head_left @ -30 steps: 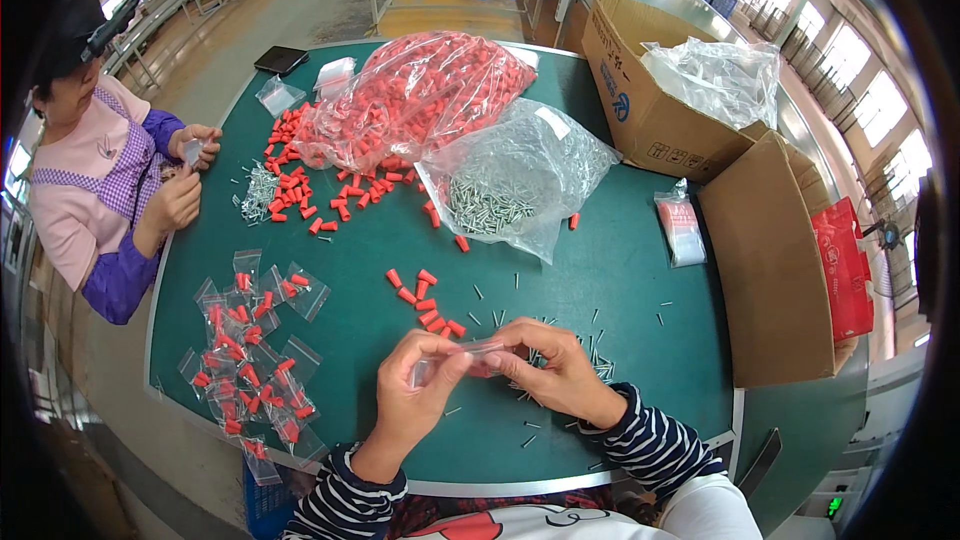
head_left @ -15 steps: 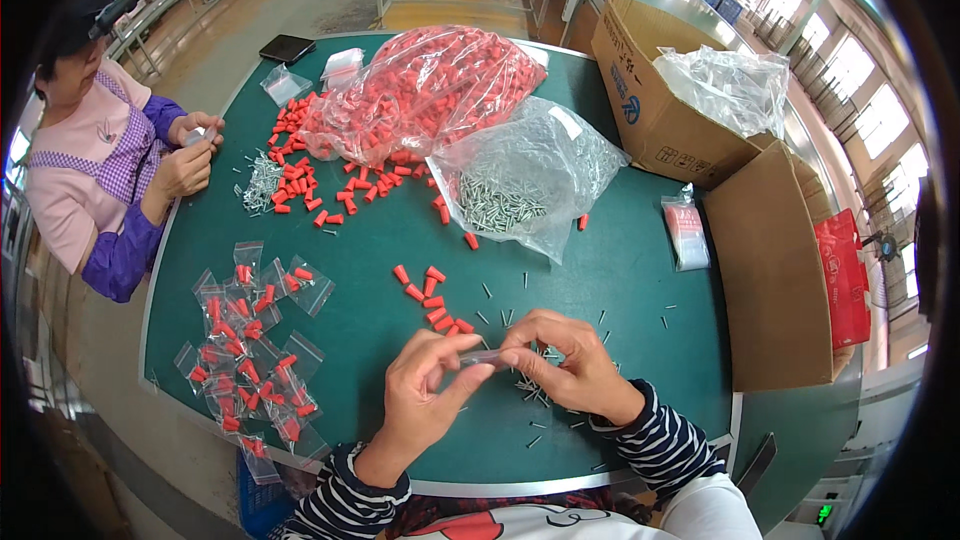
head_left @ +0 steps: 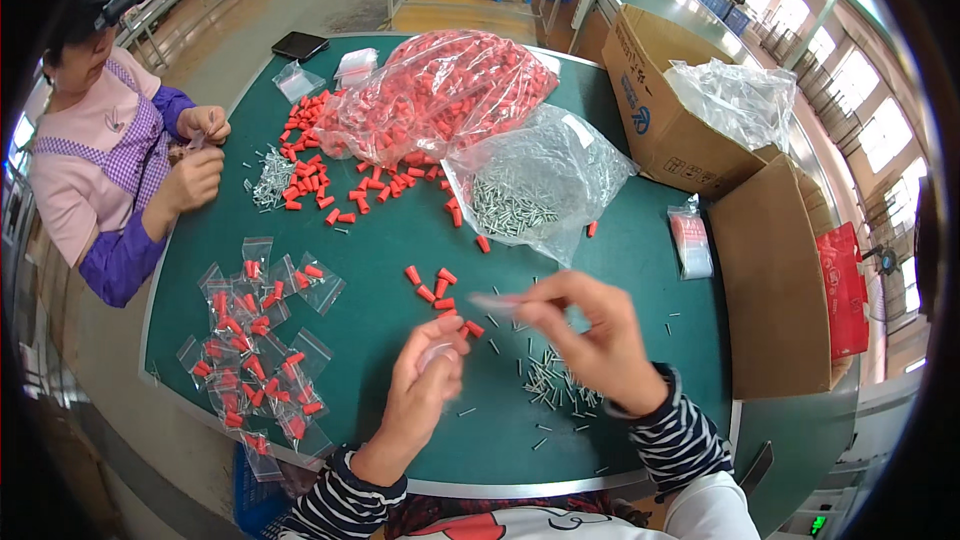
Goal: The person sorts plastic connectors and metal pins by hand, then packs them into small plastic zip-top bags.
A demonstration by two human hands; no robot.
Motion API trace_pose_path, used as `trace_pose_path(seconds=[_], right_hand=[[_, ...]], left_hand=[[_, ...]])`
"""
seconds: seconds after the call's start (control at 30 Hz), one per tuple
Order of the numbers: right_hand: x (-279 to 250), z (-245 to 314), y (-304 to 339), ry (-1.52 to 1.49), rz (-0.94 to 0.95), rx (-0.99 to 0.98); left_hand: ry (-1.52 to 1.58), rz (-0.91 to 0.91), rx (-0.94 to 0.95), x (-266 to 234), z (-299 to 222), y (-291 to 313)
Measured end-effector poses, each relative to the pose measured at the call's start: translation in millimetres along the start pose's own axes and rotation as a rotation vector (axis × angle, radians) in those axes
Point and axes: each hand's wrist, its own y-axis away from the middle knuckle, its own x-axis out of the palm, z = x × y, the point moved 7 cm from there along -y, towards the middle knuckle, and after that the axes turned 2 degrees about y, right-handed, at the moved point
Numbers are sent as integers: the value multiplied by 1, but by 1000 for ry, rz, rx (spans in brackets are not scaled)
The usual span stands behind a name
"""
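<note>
My left hand (head_left: 425,385) is curled shut around some clear plastic bags (head_left: 436,352), close to a few loose red plastic cones (head_left: 426,293). My right hand (head_left: 595,340) pinches one small clear zip bag (head_left: 492,302), smeared by motion, over the green table. Below that hand spreads a loose pile of screws (head_left: 552,380). Left of my left hand lies a heap of small zip bags (head_left: 250,385), with red cones inside them.
A large bag of red cones (head_left: 440,90) and a clear bag of screws (head_left: 515,202) sit toward the back. Cardboard boxes (head_left: 765,290) line the right side. Across the left edge, a person (head_left: 120,160) in purple sleeves handles a small bag. A packet of bags (head_left: 690,243) lies near the boxes.
My hands have moved apart. The right one has swung up and forward with a zip bag; the left has stayed low, fingers curled around clear plastic.
</note>
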Motion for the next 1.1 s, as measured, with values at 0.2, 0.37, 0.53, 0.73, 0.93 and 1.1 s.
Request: trace_pose_path(seconds=[0.2,0.37,0.53,0.73,0.93,1.1], right_hand=[[32,88,-16,-260,82,-420],[13,7,12,-250,29,2],[34,-35,64,-325,142,326],[40,-50,78,-378,158,471],[28,-57,86,-336,151,503],[32,-58,88,-293,220,466]], left_hand=[[-576,174,505,25,-28,3],[-46,37,41,11,-8,3],[-208,76,116,14,-4,2],[-142,58,19,22,0,3],[-332,92,127,32,-9,3],[-431,137,233,29,-8,3]])
